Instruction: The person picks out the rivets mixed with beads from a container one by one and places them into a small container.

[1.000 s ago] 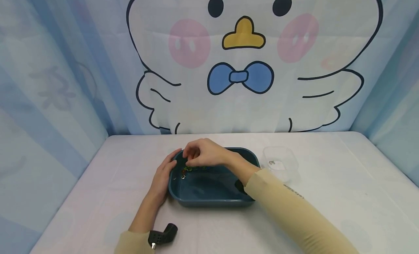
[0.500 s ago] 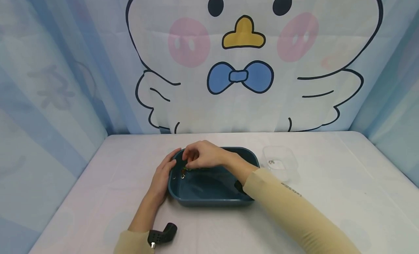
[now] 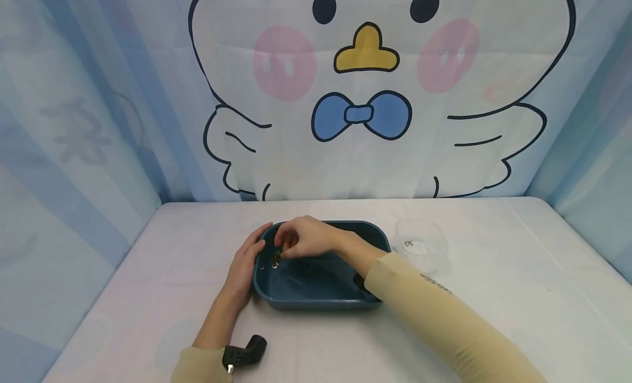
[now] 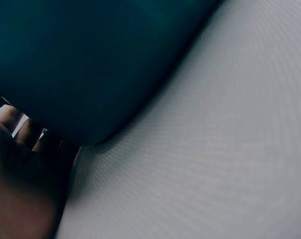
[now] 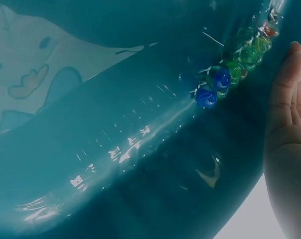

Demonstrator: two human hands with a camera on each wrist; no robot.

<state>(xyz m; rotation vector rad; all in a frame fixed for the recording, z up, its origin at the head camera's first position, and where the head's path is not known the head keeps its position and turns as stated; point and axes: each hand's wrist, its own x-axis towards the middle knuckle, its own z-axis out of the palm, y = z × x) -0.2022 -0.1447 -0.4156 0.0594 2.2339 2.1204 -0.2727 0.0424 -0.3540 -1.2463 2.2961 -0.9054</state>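
Observation:
A dark teal rectangular basin (image 3: 316,303) stands on the table. Along its outer left side lies my left hand (image 3: 244,262), thumb at the rim and fingers along the wall. My right hand (image 3: 308,237) is inside, over the left part, fingers loosely bent downward; I see nothing between them, but the fingertips are partly hidden. Several glass marbles (image 5: 232,72), blue, green and reddish, line the foot of a wall in the right wrist view. There, the right hand's fingers (image 5: 285,94) are close beside them. In the left wrist view, the basin's outer wall (image 4: 90,59) covers most of the fingers.
A clear plastic container (image 3: 432,243) with a small silvery thing in it stands right of the basin. The white-covered table (image 3: 494,295) meets a printed curtain (image 3: 360,169) at the back. A black wrist camera (image 3: 247,353) sits on the left wrist.
My right hand has dipped slightly toward the near side inside the basin and now covers more of the marbles. The left hand and the basin have stayed in place.

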